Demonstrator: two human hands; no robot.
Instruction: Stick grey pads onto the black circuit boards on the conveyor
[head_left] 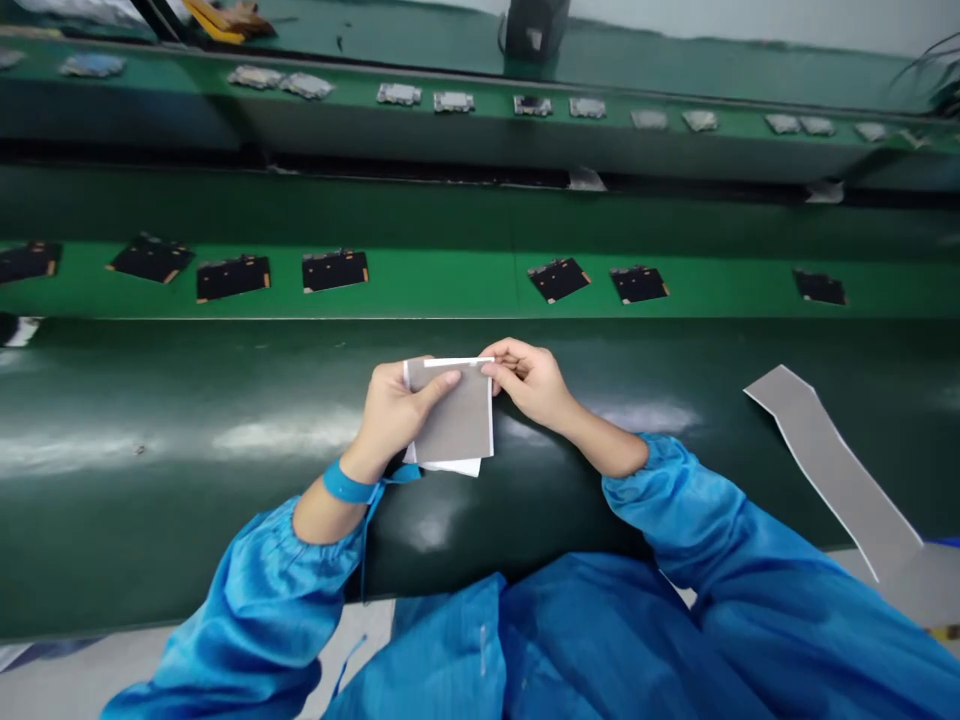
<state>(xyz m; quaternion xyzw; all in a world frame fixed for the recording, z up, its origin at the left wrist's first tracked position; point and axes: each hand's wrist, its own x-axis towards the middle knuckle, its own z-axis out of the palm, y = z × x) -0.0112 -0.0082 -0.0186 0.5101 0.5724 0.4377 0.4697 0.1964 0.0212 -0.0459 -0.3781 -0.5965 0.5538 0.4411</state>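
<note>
Both my hands hold a small grey square sheet with a white backing over the dark green table. My left hand grips its left side, thumb laid across the top face. My right hand pinches the top right corner, where a thin white strip along the upper edge shows. White backing paper sticks out below the sheet. A blue band circles my left wrist, and both arms are in blue sleeves.
A long grey strip lies on the table at the right. Several dark square boards ride the green conveyor belt beyond. A farther belt carries several small silvery parts. A dark object stands at the back.
</note>
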